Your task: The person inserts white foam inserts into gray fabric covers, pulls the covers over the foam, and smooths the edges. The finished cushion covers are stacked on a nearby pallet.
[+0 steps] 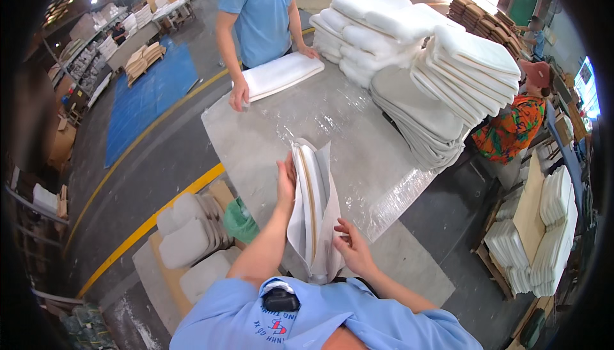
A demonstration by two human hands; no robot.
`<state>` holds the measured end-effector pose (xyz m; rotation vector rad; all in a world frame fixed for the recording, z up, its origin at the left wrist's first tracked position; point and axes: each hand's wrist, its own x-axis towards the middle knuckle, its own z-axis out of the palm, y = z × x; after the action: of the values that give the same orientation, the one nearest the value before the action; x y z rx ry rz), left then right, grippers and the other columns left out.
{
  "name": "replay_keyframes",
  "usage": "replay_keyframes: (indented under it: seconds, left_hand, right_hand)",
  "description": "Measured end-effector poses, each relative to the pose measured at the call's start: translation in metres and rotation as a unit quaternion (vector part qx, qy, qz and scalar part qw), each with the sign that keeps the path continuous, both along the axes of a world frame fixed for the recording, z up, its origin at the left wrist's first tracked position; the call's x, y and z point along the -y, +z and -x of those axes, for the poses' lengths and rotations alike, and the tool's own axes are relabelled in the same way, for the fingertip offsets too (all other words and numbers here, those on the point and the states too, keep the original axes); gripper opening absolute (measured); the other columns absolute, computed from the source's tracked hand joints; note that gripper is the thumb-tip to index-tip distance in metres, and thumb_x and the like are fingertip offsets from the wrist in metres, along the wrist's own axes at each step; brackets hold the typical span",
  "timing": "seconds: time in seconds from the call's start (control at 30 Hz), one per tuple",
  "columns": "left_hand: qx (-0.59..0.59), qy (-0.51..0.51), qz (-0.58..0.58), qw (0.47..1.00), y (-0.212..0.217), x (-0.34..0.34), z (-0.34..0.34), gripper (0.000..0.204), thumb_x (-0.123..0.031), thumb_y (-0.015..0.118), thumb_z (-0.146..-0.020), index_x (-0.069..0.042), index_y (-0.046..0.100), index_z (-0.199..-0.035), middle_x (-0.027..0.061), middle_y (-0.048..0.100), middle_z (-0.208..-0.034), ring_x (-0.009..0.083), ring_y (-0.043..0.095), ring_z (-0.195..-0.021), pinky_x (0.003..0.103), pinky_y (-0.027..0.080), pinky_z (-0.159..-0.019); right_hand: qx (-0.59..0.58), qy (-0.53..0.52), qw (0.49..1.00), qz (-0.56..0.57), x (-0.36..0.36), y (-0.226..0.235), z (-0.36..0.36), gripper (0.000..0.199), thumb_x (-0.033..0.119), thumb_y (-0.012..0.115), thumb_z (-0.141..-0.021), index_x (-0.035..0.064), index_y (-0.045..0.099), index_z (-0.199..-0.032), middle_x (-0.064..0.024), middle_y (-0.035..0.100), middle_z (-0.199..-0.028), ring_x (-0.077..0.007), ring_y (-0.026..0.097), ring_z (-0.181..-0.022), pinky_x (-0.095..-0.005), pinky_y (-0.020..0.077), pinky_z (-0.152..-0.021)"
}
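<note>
A layered cushion pad (310, 206) stands on edge on the table in front of me, its long side running away from my body. White layers, a tan strip and a loose light grey fabric flap show along its upper edge. My left hand (286, 187) holds the pad's left side, its fingers partly hidden behind the far end. At the near right side, my right hand (352, 244) has its fingers apart and slightly bent, the fingertips at the flap. Across the table, a co-worker in a blue shirt has both hands on a folded white pad (284, 75).
The grey table (256, 135) is partly covered by clear plastic film. Tall stacks of white pads (384, 30) and grey pads (419, 110) stand at the far right. Grey cushions (185, 241) lie lower left beside a green bag (240, 221). More white pads (553, 235) fill a pallet on the right.
</note>
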<state>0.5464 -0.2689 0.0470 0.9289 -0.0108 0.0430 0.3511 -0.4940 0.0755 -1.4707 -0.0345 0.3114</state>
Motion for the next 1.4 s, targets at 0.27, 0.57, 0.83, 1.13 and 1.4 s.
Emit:
replay_keyframes:
  seconds: [0.27, 0.57, 0.83, 1.13, 1.4]
  left_hand:
    - [0.005, -0.122, -0.240, 0.963, 0.048, 0.078, 0.104, 0.095, -0.032, 0.065, -0.103, -0.002, 0.005, -0.172, 0.0185, 0.025, -0.173, 0.0281, 0.031, -0.158, 0.039, 0.026, -0.128]
    - [-0.037, -0.072, -0.305, 0.949, 0.053, 0.106, 0.082, 0.080, -0.012, 0.067, -0.096, 0.002, 0.030, -0.166, 0.0214, 0.049, -0.159, 0.0288, 0.046, -0.149, 0.037, 0.037, -0.121]
    - [-0.010, 0.069, -0.518, 0.852, 0.068, 0.089, -0.006, 0.041, -0.022, 0.071, -0.097, -0.002, 0.066, -0.132, 0.0225, 0.071, -0.126, 0.0362, 0.068, -0.116, 0.044, 0.052, -0.098]
    - [0.004, 0.080, -0.487, 0.870, 0.073, 0.085, -0.036, 0.015, -0.016, 0.070, -0.098, -0.001, 0.071, -0.100, 0.0182, 0.075, -0.089, 0.0337, 0.074, -0.082, 0.043, 0.054, -0.075]
    - [0.148, 0.123, -0.509, 0.839, 0.071, 0.094, -0.024, 0.010, -0.012, 0.070, -0.098, -0.002, 0.069, -0.098, 0.0150, 0.070, -0.089, 0.0304, 0.068, -0.079, 0.042, 0.053, -0.072]
  right_hand:
    - [0.009, -0.077, 0.997, -0.016, 0.023, 0.017, -0.098, 0.052, 0.038, 0.045, -0.116, 0.0014, 0.052, -0.152, -0.0096, 0.067, -0.130, -0.0152, 0.064, -0.110, -0.0330, 0.0539, -0.095]
    - [0.036, -0.126, 0.990, 0.041, 0.040, 0.006, -0.140, 0.038, 0.023, 0.061, -0.110, -0.0018, 0.064, -0.138, -0.0070, 0.071, -0.120, -0.0131, 0.064, -0.108, -0.0304, 0.0528, -0.093]
    - [0.187, -0.134, 0.965, 0.127, 0.044, 0.025, -0.202, 0.046, 0.017, 0.072, -0.100, 0.0049, 0.062, -0.143, -0.0099, 0.069, -0.126, -0.0165, 0.065, -0.099, -0.0323, 0.0559, -0.083]
    - [0.167, 0.127, 0.949, 0.235, 0.043, 0.059, -0.297, 0.053, 0.010, 0.075, -0.092, 0.0078, 0.065, -0.143, -0.0083, 0.064, -0.146, -0.0183, 0.064, -0.105, -0.0353, 0.0552, -0.091]
    - [0.207, 0.169, 0.954, 0.136, 0.052, 0.037, -0.314, 0.022, 0.008, 0.070, -0.098, 0.0023, 0.078, -0.118, -0.0094, 0.073, -0.131, -0.0212, 0.068, -0.111, -0.0346, 0.0526, -0.099]
